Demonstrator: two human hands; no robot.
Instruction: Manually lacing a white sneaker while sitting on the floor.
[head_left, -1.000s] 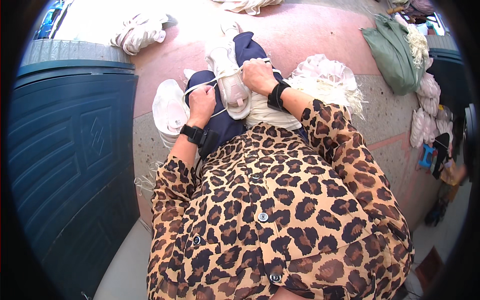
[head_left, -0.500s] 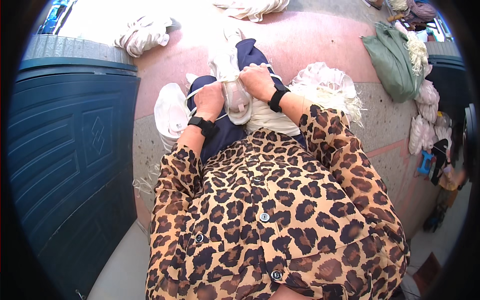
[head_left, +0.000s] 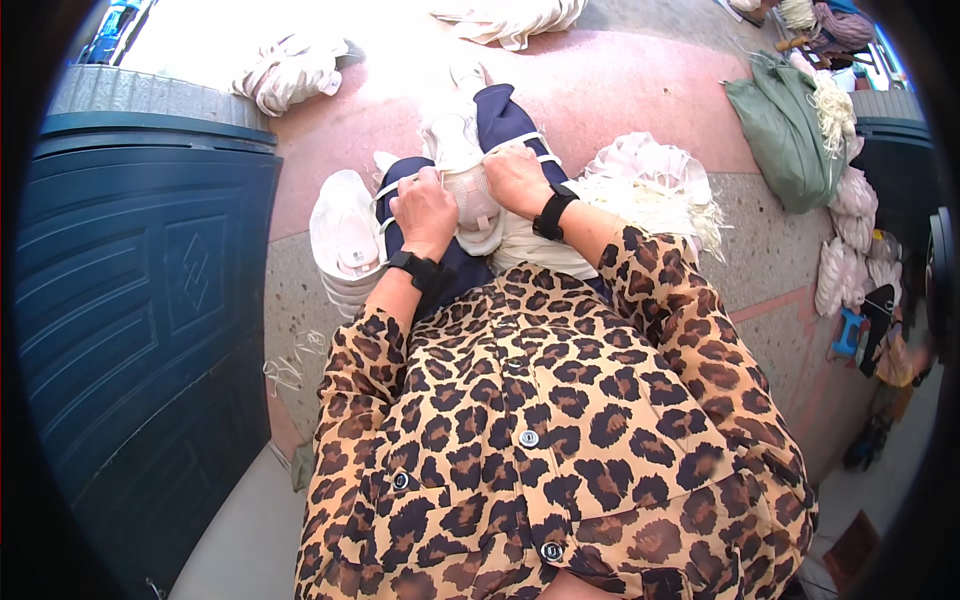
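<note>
A white shoe upper (head_left: 473, 190) with a mesh tongue lies across my lap, between my legs in dark blue trousers. My left hand (head_left: 426, 212) is closed at its left edge, fingers curled round a white shoelace whose grip point is mostly hidden. At the opposite edge my right hand (head_left: 516, 180) is closed too, pinching lace, with a white strand (head_left: 543, 148) trailing over my right leg. More white uppers (head_left: 455, 138) lie just beyond. A nested stack of white shoe uppers (head_left: 343, 215) stands left of my left knee.
To the right is a heap of white uppers (head_left: 640, 160) with cream laces (head_left: 700, 225). A green sack (head_left: 785, 130) stands farther right. White bundles (head_left: 290, 75) lie ahead on the floor. A dark blue panelled door (head_left: 150, 280) is close at my left; loose lace (head_left: 285, 375) lies near it.
My left hand has turned, knuckles now higher, and shifted slightly right over the upper's edge. The right hand has dropped a little closer to me. Both remain closed.
</note>
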